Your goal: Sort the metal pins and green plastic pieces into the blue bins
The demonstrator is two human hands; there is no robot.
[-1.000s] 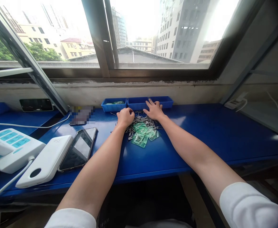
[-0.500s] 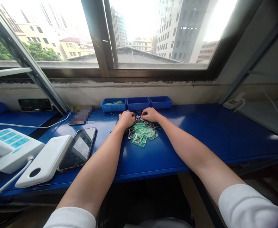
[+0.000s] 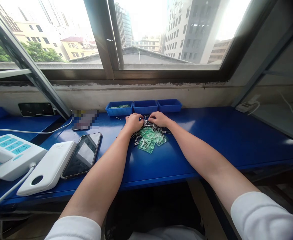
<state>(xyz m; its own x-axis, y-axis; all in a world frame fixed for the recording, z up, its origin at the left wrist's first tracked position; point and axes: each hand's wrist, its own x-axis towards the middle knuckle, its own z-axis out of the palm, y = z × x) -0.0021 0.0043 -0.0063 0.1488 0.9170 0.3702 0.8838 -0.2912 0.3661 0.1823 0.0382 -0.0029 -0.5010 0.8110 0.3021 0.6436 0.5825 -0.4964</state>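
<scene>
While my left hand (image 3: 133, 123) and right hand (image 3: 159, 119) curl over slim metal fasteners (image 3: 151, 124) heaped on the blue table (image 3: 158, 166) behind green packets (image 3: 147, 143), fingers bent, whether clamping any I cannot tell, each should be light, stiff and slippery, best pinched mid-shank

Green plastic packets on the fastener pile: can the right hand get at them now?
Likely yes: the right hand sits just beyond the green plastic packets, at the metal fastener pile, and nothing visible covers the packets' near side. Whether the hand holds something is unclear.
</scene>
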